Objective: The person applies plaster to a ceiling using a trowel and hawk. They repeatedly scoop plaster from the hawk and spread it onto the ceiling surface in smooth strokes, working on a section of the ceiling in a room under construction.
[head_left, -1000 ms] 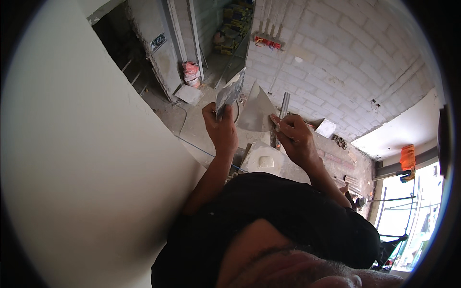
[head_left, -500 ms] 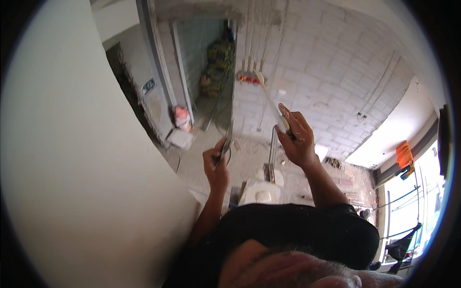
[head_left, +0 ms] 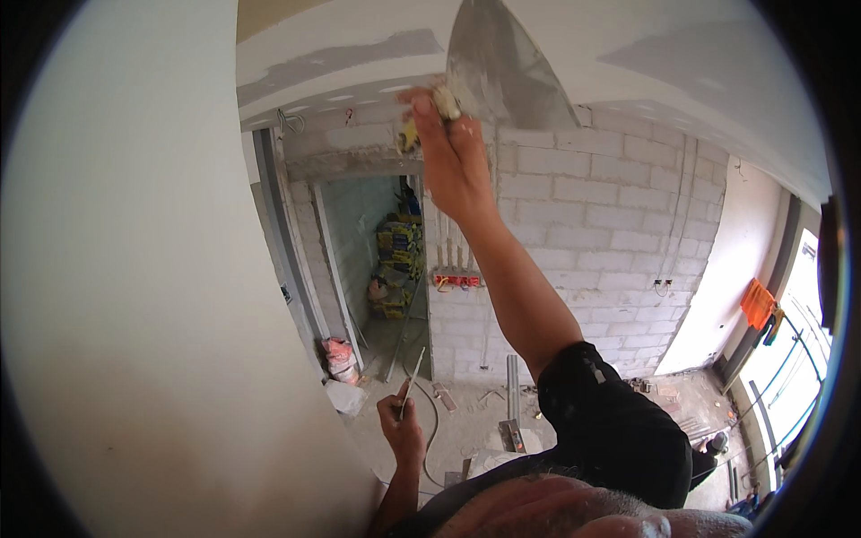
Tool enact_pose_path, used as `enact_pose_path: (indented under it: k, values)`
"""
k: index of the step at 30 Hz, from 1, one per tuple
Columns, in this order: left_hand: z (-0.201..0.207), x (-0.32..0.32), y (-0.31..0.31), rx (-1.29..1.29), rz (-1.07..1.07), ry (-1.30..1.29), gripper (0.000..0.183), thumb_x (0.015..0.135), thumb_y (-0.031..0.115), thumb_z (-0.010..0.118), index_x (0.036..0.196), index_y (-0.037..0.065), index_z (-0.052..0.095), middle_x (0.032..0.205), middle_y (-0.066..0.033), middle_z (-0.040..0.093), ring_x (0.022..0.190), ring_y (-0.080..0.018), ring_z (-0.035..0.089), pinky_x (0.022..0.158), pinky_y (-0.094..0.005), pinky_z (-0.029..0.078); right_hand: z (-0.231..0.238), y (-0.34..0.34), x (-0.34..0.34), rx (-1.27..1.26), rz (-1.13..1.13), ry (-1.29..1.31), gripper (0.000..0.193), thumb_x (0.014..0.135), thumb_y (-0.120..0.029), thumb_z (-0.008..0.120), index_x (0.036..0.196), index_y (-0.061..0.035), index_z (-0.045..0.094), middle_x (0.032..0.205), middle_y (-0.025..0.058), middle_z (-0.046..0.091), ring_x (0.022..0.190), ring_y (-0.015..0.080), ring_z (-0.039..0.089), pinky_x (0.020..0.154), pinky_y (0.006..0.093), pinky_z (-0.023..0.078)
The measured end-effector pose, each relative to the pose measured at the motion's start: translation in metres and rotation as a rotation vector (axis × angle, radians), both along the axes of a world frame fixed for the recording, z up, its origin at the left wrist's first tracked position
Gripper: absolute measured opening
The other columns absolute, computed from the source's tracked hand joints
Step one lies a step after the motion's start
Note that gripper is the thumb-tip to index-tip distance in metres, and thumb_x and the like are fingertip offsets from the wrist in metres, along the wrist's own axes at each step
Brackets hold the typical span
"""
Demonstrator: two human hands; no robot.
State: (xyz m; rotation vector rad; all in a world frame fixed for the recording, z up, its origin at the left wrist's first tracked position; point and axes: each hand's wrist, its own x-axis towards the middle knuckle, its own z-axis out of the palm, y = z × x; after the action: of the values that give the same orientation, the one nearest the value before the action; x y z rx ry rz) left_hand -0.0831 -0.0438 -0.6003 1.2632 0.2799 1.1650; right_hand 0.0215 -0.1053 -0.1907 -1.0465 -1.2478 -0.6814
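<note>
My right arm is stretched up and forward. In my right hand point(head_left: 457, 170) is a putty knife point(head_left: 504, 76) with a broad, flaring metal blade smeared grey. Its fingers are wrapped round the handle and slightly blurred. The blade overlaps the white ceiling point(head_left: 619, 31); whether it touches cannot be told. Lower down, close to the pale wall on the left, my left hand point(head_left: 402, 432) grips a thin flat-bladed tool point(head_left: 415, 369), seen nearly edge-on. Its exact kind is hard to make out.
A smooth pale wall point(head_left: 143, 269) rises close on my left. Ahead stands a bare block wall point(head_left: 583, 206) with a doorway, stacked yellow-and-dark bags point(head_left: 395, 260) beyond it. Below are a metal straight bar point(head_left: 513, 386) and rubble on the floor. An orange cloth point(head_left: 759, 303) hangs by the window.
My right hand has swung up toward the ceiling with the putty knife, whose blade now shows broadside. My left hand sits lower in view, still gripping its tool. The view has tilted upward.
</note>
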Motion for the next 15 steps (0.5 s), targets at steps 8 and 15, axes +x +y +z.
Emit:
enact_pose_path:
  k: [8, 15]
  values:
    - [-0.004, -0.002, 0.000, 0.025, 0.014, 0.015, 0.019, 0.097, 0.009, 0.065, 0.099, 0.007, 0.047, 0.089, 0.0019, 0.040, 0.079, -0.0090, 0.036, 0.073, -0.0288, 0.036, 0.098, 0.056, 0.002, 0.329, 0.552, 0.020, 0.039, 0.103, -0.034, 0.064, 0.107, 0.0042, 0.069, 0.087, 0.0063, 0.065, 0.082, 0.0164, 0.065, 0.075, 0.0359, 0.060]
    - [-0.003, -0.004, -0.001, -0.006, -0.070, -0.043, 0.018, 0.099, -0.002, 0.059, 0.106, 0.006, 0.045, 0.127, -0.0160, 0.065, 0.088, -0.0100, 0.047, 0.082, -0.0281, 0.041, 0.146, 0.070, 0.020, 0.397, 0.716, 0.146, 0.023, 0.104, -0.020, 0.062, 0.101, 0.0015, 0.068, 0.087, 0.0089, 0.069, 0.080, 0.0196, 0.068, 0.076, 0.0348, 0.059]
